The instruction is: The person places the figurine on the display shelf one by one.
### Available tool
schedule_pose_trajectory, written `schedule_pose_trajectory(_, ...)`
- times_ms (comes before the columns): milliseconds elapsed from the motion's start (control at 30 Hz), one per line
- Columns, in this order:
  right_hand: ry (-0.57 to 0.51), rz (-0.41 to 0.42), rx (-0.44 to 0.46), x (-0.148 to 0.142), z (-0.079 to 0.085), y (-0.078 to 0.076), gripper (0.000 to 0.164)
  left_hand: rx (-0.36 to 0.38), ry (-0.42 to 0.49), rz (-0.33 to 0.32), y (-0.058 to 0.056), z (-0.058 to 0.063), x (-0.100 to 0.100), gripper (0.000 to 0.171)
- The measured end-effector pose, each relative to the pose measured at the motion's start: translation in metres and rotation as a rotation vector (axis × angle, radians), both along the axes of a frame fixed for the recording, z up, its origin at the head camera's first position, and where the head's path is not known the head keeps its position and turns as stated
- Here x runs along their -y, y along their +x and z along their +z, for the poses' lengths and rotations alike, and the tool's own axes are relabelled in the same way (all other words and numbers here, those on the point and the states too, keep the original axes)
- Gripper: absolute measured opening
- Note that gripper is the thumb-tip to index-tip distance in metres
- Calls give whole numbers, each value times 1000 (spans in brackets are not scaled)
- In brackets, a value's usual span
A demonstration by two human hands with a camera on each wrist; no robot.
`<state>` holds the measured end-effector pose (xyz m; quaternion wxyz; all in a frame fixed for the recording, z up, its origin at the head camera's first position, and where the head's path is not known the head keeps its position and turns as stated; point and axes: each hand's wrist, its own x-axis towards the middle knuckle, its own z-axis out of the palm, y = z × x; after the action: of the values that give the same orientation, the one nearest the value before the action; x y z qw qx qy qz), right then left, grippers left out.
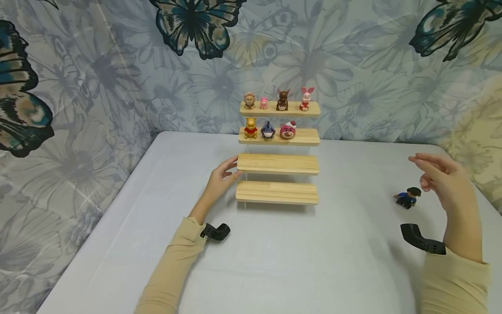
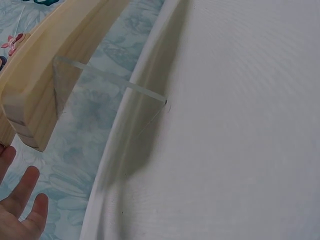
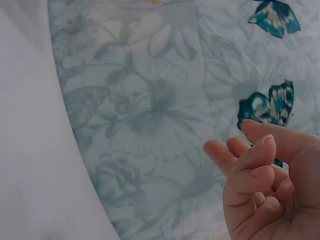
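Observation:
A four-tier wooden display shelf [image 1: 278,164] with clear supports stands at the back of the white table. My left hand [image 1: 222,176] holds the left end of its third tier from the top, thumb in front and fingers behind. In the left wrist view, spread fingers [image 2: 25,187] show beside the wooden tier [image 2: 35,107]. On the right, my right hand [image 1: 447,179] is raised with loosely bent fingers and nothing in them, as the right wrist view also shows. Just left of and below it is a small figurine [image 1: 407,198] with a dark cap and blue clothes.
The top tier bears a lion figurine [image 1: 249,100], a small pink one [image 1: 264,103], a brown one [image 1: 282,100] and a pink long-eared one [image 1: 305,99]. Below them sit a yellow bear [image 1: 251,128], a blue-grey donkey [image 1: 268,130] and a pink bear [image 1: 288,130]. Patterned cloth hangs behind.

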<state>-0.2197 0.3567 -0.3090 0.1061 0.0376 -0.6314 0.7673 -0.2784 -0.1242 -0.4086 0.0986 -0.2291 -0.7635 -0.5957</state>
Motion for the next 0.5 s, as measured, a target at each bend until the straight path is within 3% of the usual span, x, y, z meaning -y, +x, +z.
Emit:
schedule_pose_trajectory(200, 251, 15, 185, -32, -10, 4, 20, 15, 15, -10, 5, 10, -1, 48)
schedule_pose_trajectory(300, 302, 7, 294, -46, -19, 5, 20, 20, 27, -23, 12, 20, -2, 48)
schedule_pose_trajectory(400, 303, 37, 328, -62, -31, 4, 22, 33, 25, -25, 18, 28, -4, 47)
schedule_pose_trajectory(500, 313, 141, 301, -78, -44, 4, 28, 48, 30, -28, 21, 31, -5, 47)
